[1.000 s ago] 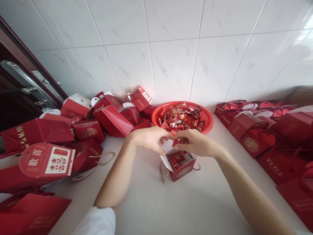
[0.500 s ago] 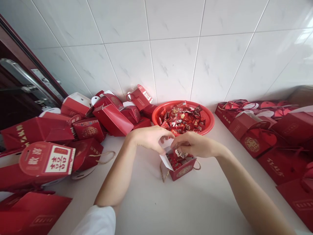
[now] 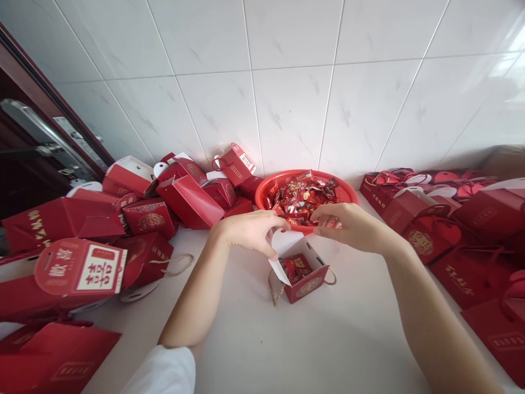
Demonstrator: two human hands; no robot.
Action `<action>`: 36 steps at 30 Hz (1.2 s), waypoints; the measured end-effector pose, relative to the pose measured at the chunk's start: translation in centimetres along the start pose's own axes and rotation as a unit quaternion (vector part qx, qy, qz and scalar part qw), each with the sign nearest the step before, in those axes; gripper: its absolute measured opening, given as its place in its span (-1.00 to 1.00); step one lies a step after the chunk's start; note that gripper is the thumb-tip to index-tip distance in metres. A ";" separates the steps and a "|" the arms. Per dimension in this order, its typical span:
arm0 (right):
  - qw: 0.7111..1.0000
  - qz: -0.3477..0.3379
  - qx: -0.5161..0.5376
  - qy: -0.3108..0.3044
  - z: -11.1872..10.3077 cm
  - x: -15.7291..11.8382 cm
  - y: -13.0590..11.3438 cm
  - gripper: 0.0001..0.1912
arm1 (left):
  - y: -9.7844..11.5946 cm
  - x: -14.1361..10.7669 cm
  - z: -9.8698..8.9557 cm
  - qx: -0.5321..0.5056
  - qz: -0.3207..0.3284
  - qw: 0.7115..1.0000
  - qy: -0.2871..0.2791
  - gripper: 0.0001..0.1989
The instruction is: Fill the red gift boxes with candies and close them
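A small red box [image 3: 308, 287] with rope handles stands upright with its flaps up, and wrapped candies [image 3: 296, 267] lie inside it. My left hand [image 3: 256, 232] grips the raised flap at the box's back left between thumb and fingers. Behind the box is a red plastic basket [image 3: 348, 198] full of red-wrapped candies [image 3: 305, 197]. My right hand [image 3: 348, 227] hovers by the basket's front right rim, its fingers apart from the thumb and nothing seen between them.
Many red gift boxes [image 3: 150, 219] are heaped on the left of the white table [image 3: 262, 339]. More red boxes [image 3: 422, 238] stand in rows on the right. A white tiled wall [image 3: 291, 115] rises behind, and a metal door handle [image 3: 36, 128] is at far left.
My right hand has moved from above the box to the right and back, toward the basket. The candy it had over the box now lies inside. My left hand has stayed at the flap.
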State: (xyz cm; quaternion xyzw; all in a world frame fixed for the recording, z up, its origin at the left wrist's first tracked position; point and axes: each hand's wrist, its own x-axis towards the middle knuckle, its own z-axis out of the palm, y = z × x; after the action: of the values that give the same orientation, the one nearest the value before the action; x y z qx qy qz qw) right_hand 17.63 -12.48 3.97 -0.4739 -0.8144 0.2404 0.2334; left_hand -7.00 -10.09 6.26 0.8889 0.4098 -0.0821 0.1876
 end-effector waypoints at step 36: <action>0.965 -0.016 0.117 0.235 11.2 -10.3 3.5 -0.50 | -1.6 0.2 4.5 -0.198 0.125 0.971 0.039 -0.29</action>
State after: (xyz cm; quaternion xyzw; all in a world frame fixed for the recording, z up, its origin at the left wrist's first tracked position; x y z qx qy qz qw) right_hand 17.69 -22.01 -8.40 -0.4737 -0.7099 0.2121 0.4761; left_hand -8.03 -10.83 1.68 0.8808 0.3105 0.0590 0.3525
